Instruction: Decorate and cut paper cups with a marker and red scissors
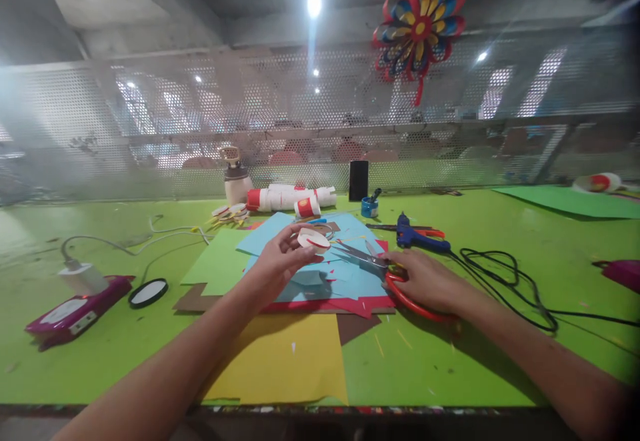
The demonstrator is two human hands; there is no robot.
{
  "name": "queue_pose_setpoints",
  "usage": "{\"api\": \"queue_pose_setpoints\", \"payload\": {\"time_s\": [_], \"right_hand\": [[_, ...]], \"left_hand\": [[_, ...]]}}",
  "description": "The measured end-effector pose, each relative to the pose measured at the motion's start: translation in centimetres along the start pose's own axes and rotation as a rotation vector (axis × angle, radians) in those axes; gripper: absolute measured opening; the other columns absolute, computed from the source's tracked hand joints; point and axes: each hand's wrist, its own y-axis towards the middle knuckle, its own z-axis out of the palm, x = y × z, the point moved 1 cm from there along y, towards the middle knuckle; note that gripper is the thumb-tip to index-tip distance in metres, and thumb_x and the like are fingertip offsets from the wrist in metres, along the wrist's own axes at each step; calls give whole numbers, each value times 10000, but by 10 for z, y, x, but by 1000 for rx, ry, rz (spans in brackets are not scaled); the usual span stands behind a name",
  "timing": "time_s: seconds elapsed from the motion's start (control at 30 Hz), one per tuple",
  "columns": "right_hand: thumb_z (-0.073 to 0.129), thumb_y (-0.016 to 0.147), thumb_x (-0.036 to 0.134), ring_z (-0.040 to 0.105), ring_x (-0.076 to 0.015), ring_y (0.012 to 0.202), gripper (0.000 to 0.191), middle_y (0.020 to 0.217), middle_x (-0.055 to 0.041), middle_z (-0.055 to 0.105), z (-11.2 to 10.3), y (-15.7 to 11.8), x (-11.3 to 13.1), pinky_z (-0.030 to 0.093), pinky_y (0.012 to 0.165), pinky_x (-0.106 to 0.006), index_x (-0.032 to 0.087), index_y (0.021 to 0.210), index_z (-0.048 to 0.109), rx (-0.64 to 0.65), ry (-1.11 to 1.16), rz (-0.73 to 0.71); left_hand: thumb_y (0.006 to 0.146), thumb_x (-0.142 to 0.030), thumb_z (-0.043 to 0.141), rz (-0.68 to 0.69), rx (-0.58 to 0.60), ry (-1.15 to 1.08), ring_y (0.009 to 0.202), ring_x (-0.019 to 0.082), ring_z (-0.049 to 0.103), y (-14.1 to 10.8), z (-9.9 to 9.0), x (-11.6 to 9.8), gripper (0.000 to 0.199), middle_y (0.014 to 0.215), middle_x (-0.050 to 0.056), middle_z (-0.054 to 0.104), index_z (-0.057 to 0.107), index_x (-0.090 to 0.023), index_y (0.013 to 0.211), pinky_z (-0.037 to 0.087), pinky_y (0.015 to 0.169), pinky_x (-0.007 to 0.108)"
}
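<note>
While pinching a curved white piece of paper (315, 241) between the thumb and fingers of the left hand (283, 256), holding red-handled scissors (379, 265) in the right hand (420, 277), with fingers curled round the handles. Cannot tell how far through the loops. Pointing parted blades at the piece, above blue paper (363, 285) on the green table (440, 374); too blurred to tell whether touching. Probably at the trimming step, judging by small red scraps (331, 271) lying below. To cut further, calls for bringing the edge squarely between the blades, steadying it lightly against bending, and keeping left fingertips clear.
</note>
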Motion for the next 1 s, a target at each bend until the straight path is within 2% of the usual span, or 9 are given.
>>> {"api": "queue_pose_setpoints", "payload": {"time_s": [0.2,0.4,0.47,0.57,0.63,0.7,0.8,0.9,1.0], "right_hand": [[546,858,335,630,-290,1065,418,1187,-129,691,-4,-1,2,460,836,-356,215,1246,645,-27,36,14],[594,812,318,614,-325,1079,419,1184,-140,689,-1,-1,0,448,858,-399,215,1210,674,-42,103,14],[620,790,315,617,-329,1066,402,1155,-134,701,-2,-1,1,445,864,-408,218,1173,693,-59,153,17],[658,768,341,624,-335,1029,386,1133,-134,706,-6,0,3,450,859,-434,214,1130,705,-103,273,39],[675,772,393,649,-307,949,415,1078,-127,718,-9,0,5,478,819,-425,206,1143,682,-113,405,64],[635,815,480,663,-249,757,455,892,-93,723,-13,-3,8,511,679,-380,190,1165,642,-90,575,79],[558,872,557,576,-168,540,460,653,4,610,-17,-12,17,454,491,-298,204,1165,593,-32,831,48],[620,857,509,551,-147,536,374,624,33,565,-23,-22,30,446,488,-278,221,1095,596,19,1008,-9],[623,858,469,552,-146,506,271,595,24,564,-29,-24,46,456,471,-289,200,842,590,64,1108,-28]], "left_hand": [[839,-260,676,-70,80,-113,1013,209,677,1,-6,0,230,1045,111,718,649,-139,1033,531,834,272],[827,-281,689,-68,73,-81,949,183,677,-1,-4,-3,225,1026,103,708,671,-138,999,529,787,250],[792,-255,729,-42,41,-39,959,196,672,-1,-2,-4,277,1032,101,701,646,-146,1032,534,786,277],[709,-226,800,-18,-61,69,950,218,671,-1,1,-4,499,1080,95,682,584,-167,1156,541,807,338],[690,-222,814,7,-107,171,950,212,666,0,3,-3,628,1113,96,671,533,-172,1249,534,840,351],[703,-233,801,54,-108,278,961,207,659,0,4,0,691,1135,101,666,482,-176,1313,532,854,346],[725,-222,777,202,-80,473,1060,223,630,-3,7,5,728,1215,110,635,421,-210,1360,527,890,351],[755,-205,756,383,-61,642,1190,230,564,-8,11,6,741,1296,107,588,382,-247,1393,491,967,350],[800,-190,721,487,-29,693,1234,224,538,-13,17,3,722,1332,104,559,351,-272,1415,466,1003,345]]}}
